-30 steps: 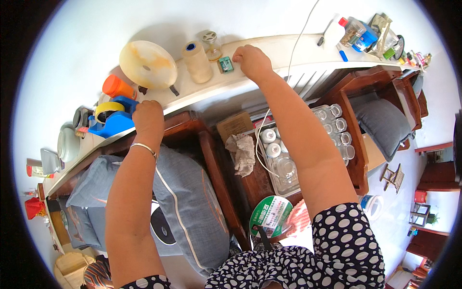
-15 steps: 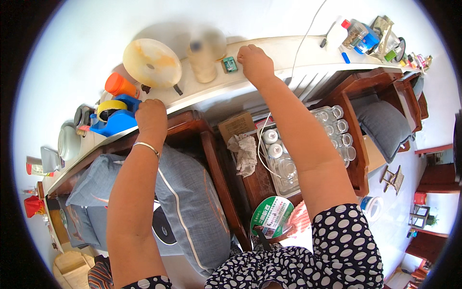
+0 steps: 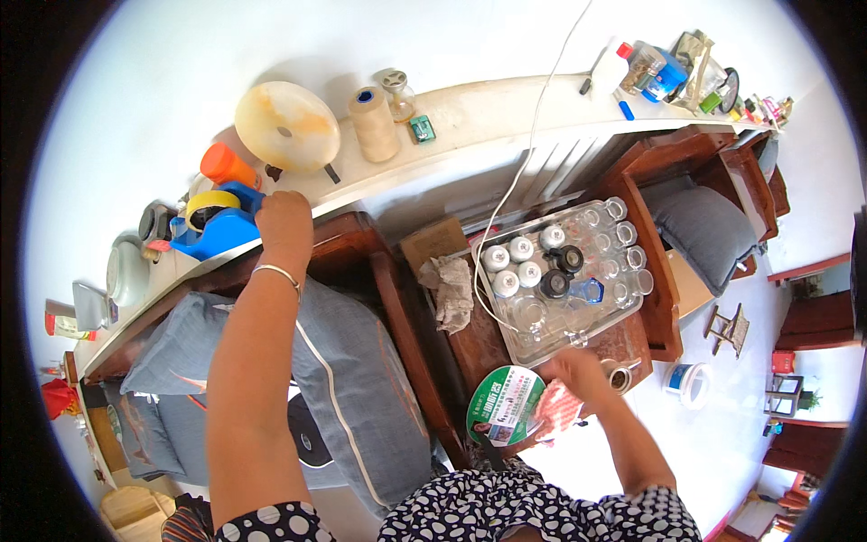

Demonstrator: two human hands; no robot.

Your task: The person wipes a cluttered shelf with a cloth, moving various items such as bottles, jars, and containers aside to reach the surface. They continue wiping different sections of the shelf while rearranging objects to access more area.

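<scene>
My left hand (image 3: pixel 285 224) is closed at the ledge's front edge, against the end of a blue tape dispenser (image 3: pixel 217 233) with a yellow roll. Its fingertips are turned away, so what they grip is hidden. Above the low wooden table hovers my right hand (image 3: pixel 578 372), blurred, its fingers indistinct. Closest to it are a pink-striped cloth (image 3: pixel 558 412), a round green-and-white hand fan (image 3: pixel 508 405) and a small open cup (image 3: pixel 619 378). Behind it, a clear tray (image 3: pixel 522 341) bears upturned glasses (image 3: pixel 616 237), several white-topped pieces (image 3: pixel 521 248) and two black-topped ones (image 3: pixel 554 284).
The ledge (image 3: pixel 488 99) also carries an orange container (image 3: pixel 228 166), a round stone-like disc (image 3: pixel 287 128), a thread cone (image 3: pixel 375 126), a glass jar (image 3: pixel 397 95) and a small green box (image 3: pixel 422 129). A white cord (image 3: pixel 533 135) hangs across the tray. Grey cushions (image 3: pixel 361 397) lie below.
My right hand has left the ledge beside the green box and come down and toward me, over the low table near the cloth. The left hand stays at the dispenser.
</scene>
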